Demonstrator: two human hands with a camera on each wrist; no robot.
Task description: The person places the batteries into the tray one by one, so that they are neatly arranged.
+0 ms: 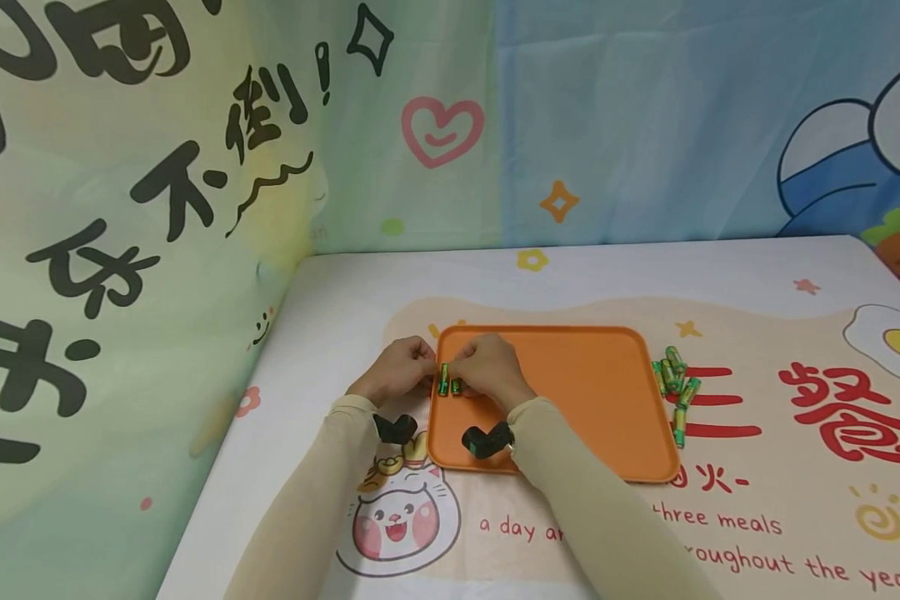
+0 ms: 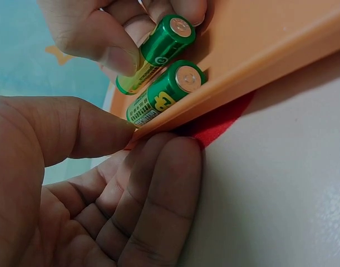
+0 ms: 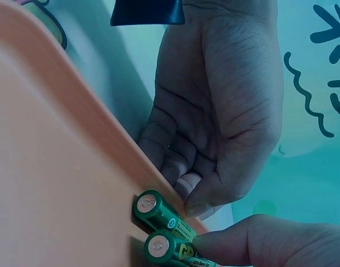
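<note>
Two green batteries lie side by side near the left edge of an orange tray (image 1: 562,400). The outer battery (image 2: 175,83) is close against the tray's rim. My left hand (image 1: 399,368) pinches that rim, thumb on top and fingers curled beneath it, as the left wrist view shows. Beside the outer one, the inner battery (image 2: 161,47) is between the thumb and fingers of my right hand (image 1: 489,371). In the right wrist view the right thumb (image 3: 253,242) touches the inner battery's side; the other right fingers are out of sight there.
Several more green batteries (image 1: 671,371) lie loosely on the printed tablecloth (image 1: 757,333), just off the tray's right edge. Black wrist cameras (image 1: 487,440) sit on both wrists. A printed cloth backdrop (image 1: 607,108) stands behind the table and along its left side.
</note>
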